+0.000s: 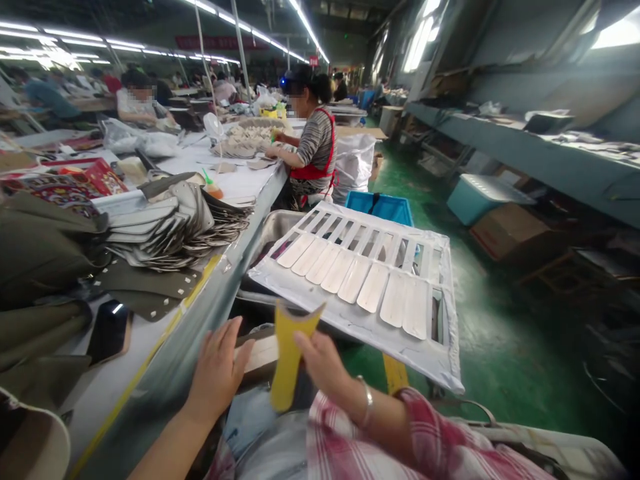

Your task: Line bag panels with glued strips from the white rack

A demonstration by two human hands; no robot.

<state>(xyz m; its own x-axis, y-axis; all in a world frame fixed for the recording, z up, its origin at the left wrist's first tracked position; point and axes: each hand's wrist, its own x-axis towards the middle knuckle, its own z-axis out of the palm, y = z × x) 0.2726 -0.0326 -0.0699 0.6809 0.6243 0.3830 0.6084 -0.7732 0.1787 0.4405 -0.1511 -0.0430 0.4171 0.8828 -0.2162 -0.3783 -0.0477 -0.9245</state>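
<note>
My right hand (325, 367) pinches a long yellow shoe-part piece (289, 360) held upright over my lap; its forked top end points up. My left hand (217, 373) lies just left of the piece, fingers together and curled slightly downward, resting by the edge of the workbench (165, 360), holding nothing I can see. In front of both hands a white slotted rack (430, 347) carries a row of several pale strips (350, 273), tilted across a metal bin.
On the bench to the left are stacked grey cut pieces (175, 227), olive fabric panels (40, 253) and a dark phone (107, 330). A seated person in a red apron (313, 153) works farther along. Blue crates (383, 207) and green floor (475, 300) lie to the right.
</note>
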